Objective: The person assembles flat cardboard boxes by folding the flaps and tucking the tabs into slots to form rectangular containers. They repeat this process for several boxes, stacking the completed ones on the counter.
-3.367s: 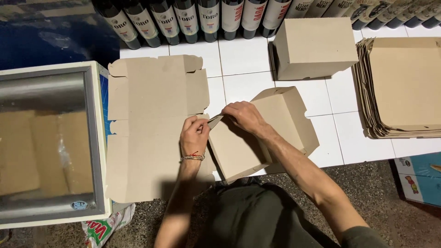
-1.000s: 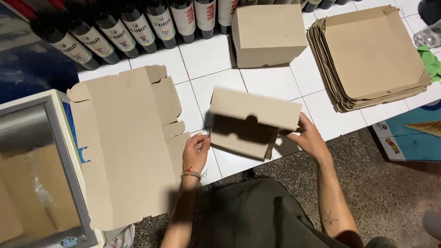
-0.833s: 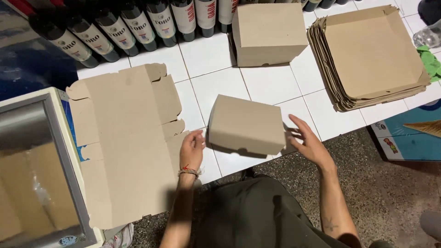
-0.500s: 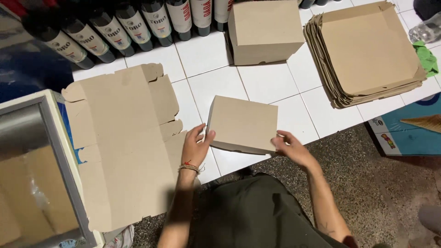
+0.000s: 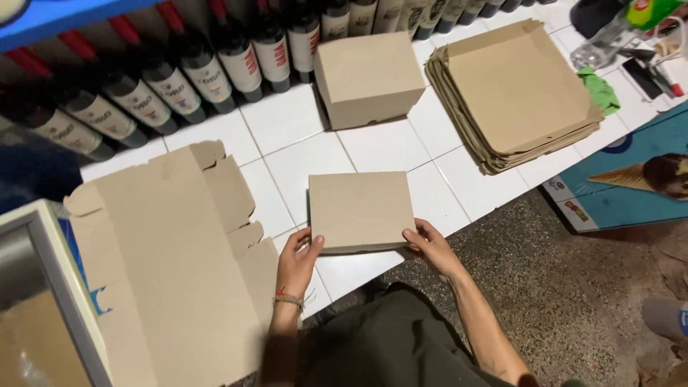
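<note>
Fingers (image 5: 313,244) of my left hand (image 5: 297,261) are curling over the near left corner of the closed, plain brown cardboard box (image 5: 360,209), thumb on the lid and the rest hidden beneath the edge, so I am gripping it from that side. Across from it, my right hand (image 5: 430,247) is cupping the near right corner in the same way, fingertips pressed to the side wall just under the lid. With one hand at each near corner I am keeping the box square and level, probably so the folded flaps stay tucked.

I am holding the box over the white tiled floor (image 5: 301,168), close to the tiles' near edge where they meet the speckled grey ground (image 5: 545,287). Whether its base is touching the tiles or sitting just above them, I cannot tell.

Just to the left, a flat, unfolded sheet of die-cut brown cardboard (image 5: 172,258) is lying spread open, within easy reach of my left hand. Beyond the held box, towards the far edge of the tiles, a second finished brown box (image 5: 369,77) is standing apart. At the far right, a stack of flat brown cardboard blanks (image 5: 516,93) is lying near a crumpled green cloth (image 5: 600,92). A row of dark glass bottles with pale labels (image 5: 179,79) is lining the far edge.
</note>
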